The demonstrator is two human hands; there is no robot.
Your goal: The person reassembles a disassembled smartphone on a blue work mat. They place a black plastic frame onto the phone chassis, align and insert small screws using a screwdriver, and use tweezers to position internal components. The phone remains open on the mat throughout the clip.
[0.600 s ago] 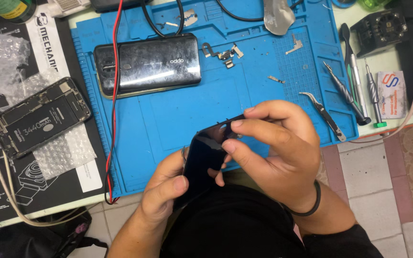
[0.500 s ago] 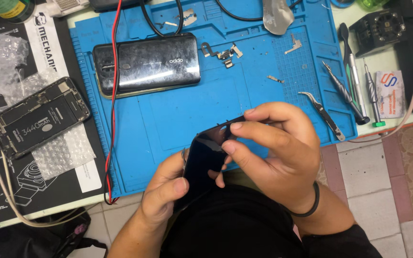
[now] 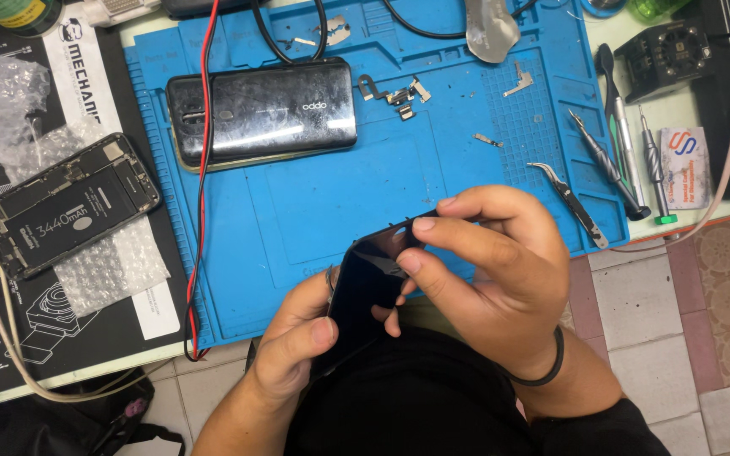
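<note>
I hold a black phone screen panel [image 3: 367,285] above my lap, at the near edge of the blue work mat [image 3: 314,211]. My left hand [image 3: 297,338] grips its lower left side with the thumb on the glass. My right hand [image 3: 487,270] pinches the panel's upper right corner between thumb and fingertips. A black hair band sits on my right wrist.
A black phone [image 3: 264,111] lies face down on the mat's far left, crossed by a red wire [image 3: 203,169]. Small metal parts [image 3: 399,93] lie beside it. An opened phone [image 3: 65,205] rests on bubble wrap at left. Tweezers [image 3: 572,203] and screwdrivers [image 3: 627,152] lie at right.
My right fingers have shifted slightly along the panel's upper corner. The panel and my left hand stay almost where they were.
</note>
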